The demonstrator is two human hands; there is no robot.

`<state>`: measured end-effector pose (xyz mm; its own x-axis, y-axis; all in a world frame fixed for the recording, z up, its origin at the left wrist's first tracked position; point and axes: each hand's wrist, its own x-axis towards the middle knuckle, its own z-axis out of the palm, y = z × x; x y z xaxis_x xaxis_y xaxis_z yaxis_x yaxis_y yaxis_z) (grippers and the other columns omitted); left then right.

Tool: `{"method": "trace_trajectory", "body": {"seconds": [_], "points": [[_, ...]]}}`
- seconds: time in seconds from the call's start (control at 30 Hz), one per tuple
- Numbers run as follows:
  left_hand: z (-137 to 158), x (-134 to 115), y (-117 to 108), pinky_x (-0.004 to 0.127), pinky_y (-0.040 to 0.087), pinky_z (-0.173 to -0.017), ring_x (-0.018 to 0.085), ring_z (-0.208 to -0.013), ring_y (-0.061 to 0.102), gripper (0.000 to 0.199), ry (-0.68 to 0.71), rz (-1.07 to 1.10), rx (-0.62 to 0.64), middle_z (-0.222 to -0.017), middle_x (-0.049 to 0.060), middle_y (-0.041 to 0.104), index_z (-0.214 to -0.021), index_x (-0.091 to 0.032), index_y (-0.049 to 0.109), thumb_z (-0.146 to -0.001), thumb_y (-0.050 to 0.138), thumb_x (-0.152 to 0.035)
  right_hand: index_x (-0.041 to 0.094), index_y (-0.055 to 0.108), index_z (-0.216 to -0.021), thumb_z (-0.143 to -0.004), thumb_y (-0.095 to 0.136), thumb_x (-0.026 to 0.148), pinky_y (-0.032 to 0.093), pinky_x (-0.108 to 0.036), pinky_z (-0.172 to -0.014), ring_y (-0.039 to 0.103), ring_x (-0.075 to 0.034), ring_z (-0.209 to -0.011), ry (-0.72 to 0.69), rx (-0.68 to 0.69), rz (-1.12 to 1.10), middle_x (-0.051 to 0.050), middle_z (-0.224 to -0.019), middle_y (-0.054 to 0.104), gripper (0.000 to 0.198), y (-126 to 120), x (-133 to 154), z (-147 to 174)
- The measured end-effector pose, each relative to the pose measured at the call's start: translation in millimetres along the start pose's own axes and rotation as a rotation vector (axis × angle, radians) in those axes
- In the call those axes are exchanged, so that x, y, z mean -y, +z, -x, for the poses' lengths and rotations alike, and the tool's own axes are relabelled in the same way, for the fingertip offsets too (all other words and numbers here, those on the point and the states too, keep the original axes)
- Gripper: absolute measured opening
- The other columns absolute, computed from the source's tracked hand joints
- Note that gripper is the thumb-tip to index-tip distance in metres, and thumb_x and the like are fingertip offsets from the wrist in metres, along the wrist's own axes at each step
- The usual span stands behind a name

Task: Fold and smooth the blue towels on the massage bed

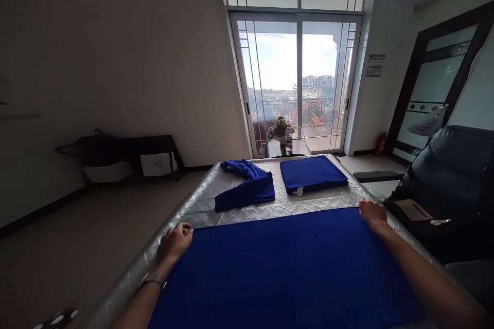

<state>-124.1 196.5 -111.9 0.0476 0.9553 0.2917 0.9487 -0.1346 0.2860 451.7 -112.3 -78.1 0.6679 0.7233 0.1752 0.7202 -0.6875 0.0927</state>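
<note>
Grips cloth [281,267] at far corners with left hand [175,242] and right hand [373,214], apparently to keep the edge straight. Has loose piece [249,191] and folded piece [313,174] beyond, likely for clearance.

From my remote station I take this for a home: behind the tall, pale-framed sliding glass door [299,82] sits a brown wicker chair [318,122] on a tiled balcony [327,142]; before the door stands a leafy potted plant [279,127], right of it a padded black armchair [455,180].
</note>
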Motion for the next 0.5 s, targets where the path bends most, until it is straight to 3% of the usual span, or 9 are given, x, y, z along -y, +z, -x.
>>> {"method": "trace_trajectory", "body": {"seconds": [0.07,0.13,0.2,0.23,0.33,0.4,0.5], "points": [[12,-24,-3,0.04,0.052,-0.092,0.031,-0.106,0.066,0.033,0.088,0.003,-0.078,-0.116,0.015,0.069,-0.11,-0.016,0.07,-0.086,0.049,-0.022,0.009,0.066,-0.127,-0.098,0.035,0.011,0.051,-0.042,-0.096,0.066,-0.031,-0.116,-0.063,-0.05,-0.026,-0.023,-0.128,0.067,0.042,-7,30,13],[34,-63,-1,0.043,0.048,-0.103,0.031,-0.114,0.063,0.034,0.259,0.055,-0.127,-0.122,0.015,0.067,-0.111,-0.015,0.07,-0.088,0.045,-0.018,0.012,0.061,-0.136,-0.099,0.038,0.015,0.045,-0.038,-0.107,0.058,-0.027,-0.129,-0.201,-0.091,-0.126,-0.019,-0.142,0.059,0.044,-12,75,31],[64,-113,9,0.039,0.047,-0.106,0.026,-0.116,0.063,0.034,0.458,0.151,-0.011,-0.121,0.012,0.069,-0.11,-0.017,0.07,-0.092,0.042,-0.018,0.014,0.059,-0.14,-0.099,0.04,0.021,0.037,-0.035,-0.114,0.051,-0.024,-0.137,-0.389,-0.091,-0.294,-0.015,-0.148,0.054,0.045,-14,128,52],[80,-138,16,0.039,0.046,-0.108,0.025,-0.121,0.062,0.034,0.569,0.171,0.081,-0.126,0.01,0.069,-0.116,-0.019,0.069,-0.096,0.042,-0.023,0.013,0.057,-0.143,-0.1,0.04,0.024,0.033,-0.035,-0.118,0.047,-0.023,-0.14,-0.486,-0.082,-0.361,-0.013,-0.151,0.052,0.047,-13,154,63],[120,-195,38,0.045,0.038,-0.118,0.025,-0.141,0.049,0.044,0.79,0.146,0.185,-0.149,0.01,0.056,-0.138,-0.02,0.058,-0.102,0.036,-0.032,0.012,0.045,-0.152,-0.101,0.036,0.031,0.023,-0.039,-0.123,0.033,-0.023,-0.149,-0.633,0.002,-0.467,-0.012,-0.159,0.039,0.055,-3,213,90],[133,-212,48,0.048,0.034,-0.122,0.025,-0.147,0.04,0.05,0.856,0.093,0.212,-0.156,0.011,0.049,-0.147,-0.019,0.051,-0.105,0.028,-0.032,0.011,0.038,-0.156,-0.102,0.03,0.03,0.017,-0.041,-0.125,0.026,-0.023,-0.152,-0.634,0.065,-0.486,-0.011,-0.162,0.033,0.058,5,231,99],[131,-205,49,0.049,0.03,-0.124,0.026,-0.151,0.032,0.058,0.798,0.022,0.255,-0.16,0.012,0.042,-0.154,-0.016,0.042,-0.106,0.024,-0.043,0.01,0.033,-0.158,-0.104,0.024,0.036,0.012,-0.042,-0.126,0.021,-0.022,-0.154,-0.617,0.116,-0.496,-0.01,-0.164,0.028,0.061,13,231,100]]}}
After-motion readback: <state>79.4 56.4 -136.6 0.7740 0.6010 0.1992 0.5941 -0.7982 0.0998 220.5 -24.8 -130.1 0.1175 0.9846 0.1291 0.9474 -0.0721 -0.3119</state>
